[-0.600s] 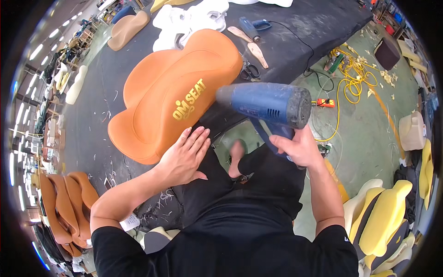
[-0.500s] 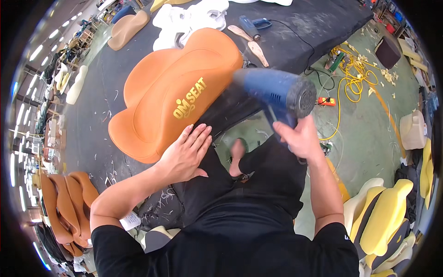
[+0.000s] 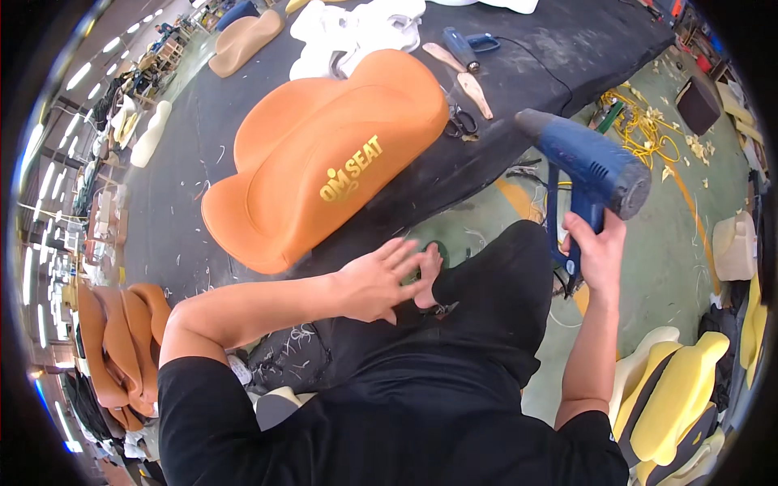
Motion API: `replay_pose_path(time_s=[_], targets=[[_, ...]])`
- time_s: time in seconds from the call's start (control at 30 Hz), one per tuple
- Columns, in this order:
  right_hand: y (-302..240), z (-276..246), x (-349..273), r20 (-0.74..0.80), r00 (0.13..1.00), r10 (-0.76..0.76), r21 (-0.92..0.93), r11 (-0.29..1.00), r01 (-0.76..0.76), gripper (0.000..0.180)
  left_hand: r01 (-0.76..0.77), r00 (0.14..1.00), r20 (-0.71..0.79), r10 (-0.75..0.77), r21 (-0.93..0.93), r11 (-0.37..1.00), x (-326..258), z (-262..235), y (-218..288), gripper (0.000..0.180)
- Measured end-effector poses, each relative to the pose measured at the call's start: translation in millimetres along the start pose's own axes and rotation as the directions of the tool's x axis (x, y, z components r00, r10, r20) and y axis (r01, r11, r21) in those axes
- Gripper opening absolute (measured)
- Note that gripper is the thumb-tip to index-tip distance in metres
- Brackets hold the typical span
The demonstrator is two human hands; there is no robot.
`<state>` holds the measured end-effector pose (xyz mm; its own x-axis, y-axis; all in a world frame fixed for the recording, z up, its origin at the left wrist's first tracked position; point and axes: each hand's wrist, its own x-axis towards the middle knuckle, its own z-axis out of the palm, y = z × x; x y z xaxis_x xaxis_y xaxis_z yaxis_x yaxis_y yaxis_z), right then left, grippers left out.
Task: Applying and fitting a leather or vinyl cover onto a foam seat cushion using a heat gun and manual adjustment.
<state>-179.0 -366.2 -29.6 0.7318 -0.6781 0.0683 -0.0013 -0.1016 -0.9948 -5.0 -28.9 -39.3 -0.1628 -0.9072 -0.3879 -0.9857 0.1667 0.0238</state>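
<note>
An orange upholstered seat cushion (image 3: 284, 186) with gold lettering on its front side lies on the dark-covered table (image 3: 182, 219). My right hand (image 3: 598, 247) is wrapped round the handle of a blue heat gun (image 3: 596, 158), held out to the right of the cushion. The gun's dark nozzle points up and left, apart from the cushion. Clear of the cushion's near edge, my left hand (image 3: 381, 281) hovers over my lap with its fingers spread and nothing in it.
Scissors (image 3: 462, 121), two wooden paddle-like tools (image 3: 476, 95) and a second heat gun (image 3: 462, 50) lie behind the cushion, near white moulded pieces (image 3: 356, 36). A yellow cord (image 3: 648, 138) coils on the green floor. Yellow foam cushions (image 3: 681, 397) stand lower right, brown cushions (image 3: 121, 348) lower left.
My right hand has carried the heat gun rightward, away from the cushion. My left hand has left the cushion's near edge and moved right, over my lap, fingers spreading.
</note>
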Motion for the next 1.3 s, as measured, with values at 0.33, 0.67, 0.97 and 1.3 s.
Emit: replay_pose_path(time_s=[0.33,0.67,0.97,1.3], targets=[[15.1,-1.2,-2.5,-0.085,0.996,0.038,0.072,0.997,-0.032,0.029,0.137,0.99,-0.026,-0.14,-0.091,0.986,14.9,-0.9,-27.6,0.07],[12.2,-13.9,-6.2,-0.162,0.985,0.064,0.094,0.994,-0.049,0.026,0.253,0.954,0.033,-0.298,0.442,0.861,60.2,3.7,-61.5,0.06],[4.9,-9.3,-13.2,-0.17,0.985,0.03,0.133,0.991,-0.007,0.022,0.533,0.846,-0.363,-0.391,0.54,0.651,69.1,11.5,-87.1,0.081],[9.9,-5.5,-25.3,0.003,1.0,-0.009,0.084,0.996,0.008,0.039,0.236,0.955,-0.192,-0.227,0.021,0.972,40.4,24.2,13.0,0.076]])
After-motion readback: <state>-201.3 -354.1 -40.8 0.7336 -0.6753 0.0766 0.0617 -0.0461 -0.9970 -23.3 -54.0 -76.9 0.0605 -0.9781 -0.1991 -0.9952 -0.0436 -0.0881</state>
